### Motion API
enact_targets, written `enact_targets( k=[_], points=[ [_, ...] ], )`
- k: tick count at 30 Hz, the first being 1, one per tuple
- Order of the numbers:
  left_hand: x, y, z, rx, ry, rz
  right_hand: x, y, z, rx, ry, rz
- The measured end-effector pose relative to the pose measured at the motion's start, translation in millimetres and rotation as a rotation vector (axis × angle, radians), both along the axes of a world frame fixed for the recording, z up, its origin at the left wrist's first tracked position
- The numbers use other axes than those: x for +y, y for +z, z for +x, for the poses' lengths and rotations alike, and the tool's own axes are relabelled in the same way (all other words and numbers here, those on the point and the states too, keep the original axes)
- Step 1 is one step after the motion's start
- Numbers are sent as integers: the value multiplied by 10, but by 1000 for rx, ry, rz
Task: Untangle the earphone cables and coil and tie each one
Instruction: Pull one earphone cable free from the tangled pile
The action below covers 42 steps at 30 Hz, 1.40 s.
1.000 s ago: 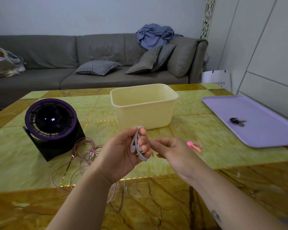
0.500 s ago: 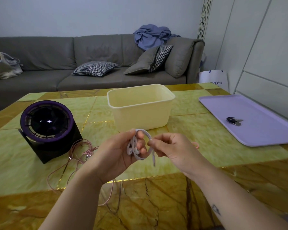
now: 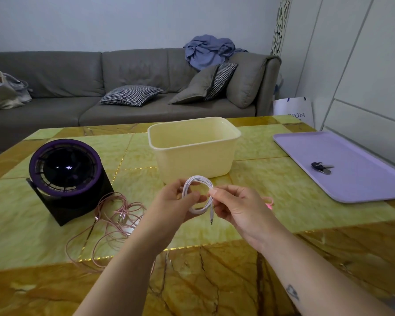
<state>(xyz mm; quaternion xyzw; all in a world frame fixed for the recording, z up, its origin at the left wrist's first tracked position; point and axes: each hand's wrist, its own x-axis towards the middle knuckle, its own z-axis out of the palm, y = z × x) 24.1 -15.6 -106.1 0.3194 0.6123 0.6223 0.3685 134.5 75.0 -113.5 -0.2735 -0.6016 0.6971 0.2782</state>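
Since the earlier frames, the white earphone cable (image 3: 197, 194) had opened from a flattened bundle bunched in the left hand (image 3: 173, 205) into a round, open coil held up between both hands, and the plug end (image 3: 211, 216) now dangled free below it. Each hand's grip was clamped on the coil — the left hand's thumb and fingers pinched its left side, and the right hand (image 3: 238, 207) pinched its right side between thumb and forefinger, just above the hanging plug. The coil sat in the air above the table (image 3: 249, 258), just in front of the cream tub (image 3: 193, 148).

To the left of the left hand's grip, a pink cable (image 3: 114, 218) lay loose and looped on the table beside a purple-rimmed fan (image 3: 65, 169), not yet coiled. Just past the right hand's grip, partly hidden by the hand, lay a small pink tie (image 3: 269, 201).

The cable looked thin, very light and limp — it would likely spring apart or slump if either pinch let go. The safest hold was probably one pinch across all the loops together, at the side where the plug end left the coil, leaving the other hand free to fetch the tie. Pulling on the plug itself would risk unwinding the loops.
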Motion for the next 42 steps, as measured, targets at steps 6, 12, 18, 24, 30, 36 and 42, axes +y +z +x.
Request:
enact_targets(
  k=[6, 12, 18, 24, 30, 36, 42],
  points=[
    [2, -32, -134, -350, -95, 104, 39, 29, 29, 19, 12, -30],
    [-5, -102, 6, 321, -110, -131, 38, 12, 13, 22, -50, -3],
    [-13, -81, 62, 363, -123, -111, -2, 27, 36, -44, -68, 117],
    [-45, 29, -39, 140, -2, -86, -23, 46, 55, -135, 19, 255],
    [-84, 86, -90, -352, -75, 81, -60, 42, 44, -192, 89, 330],
    [-62, 62, -47, -18, 6, 18, -53, 54, 47, -200, 91, 329],
    [30, -46, 58, 348, 164, -23, -77, 54, 52, -169, 138, 250]
  ],
)
